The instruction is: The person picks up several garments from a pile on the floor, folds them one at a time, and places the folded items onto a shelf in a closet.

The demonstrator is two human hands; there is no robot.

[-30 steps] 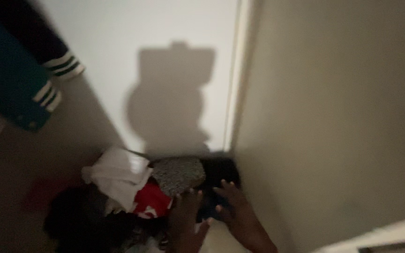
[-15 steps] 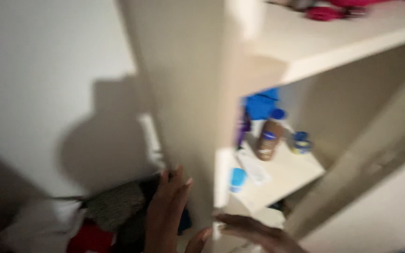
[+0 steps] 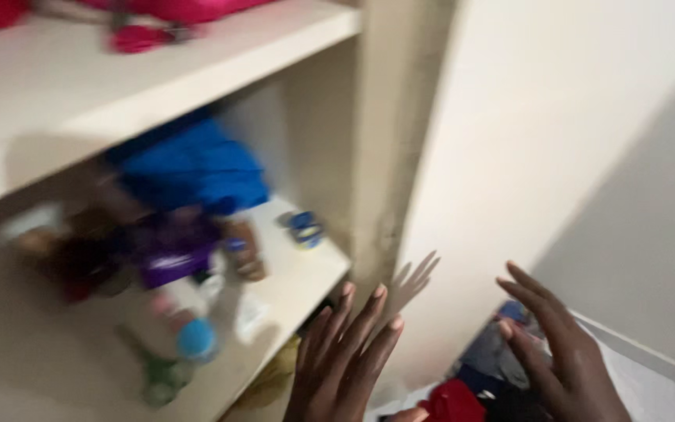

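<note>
A pale shelf unit fills the frame; on its lower shelf a blue bag sits above blurred bottles, one blue-capped bottle near the front edge. Right of the unit's side panel, a heap of clothes lies low against the wall. Both hands, left and right, hover open-fingered, holding nothing; a careless sweep past the shelf edge could likely topple the bottles.

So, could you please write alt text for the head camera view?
Two empty, open hands, left hand and right hand, are raised beside a cream shelf crowded with blurred bottles and a blue bag. Clothes lie below.
</note>
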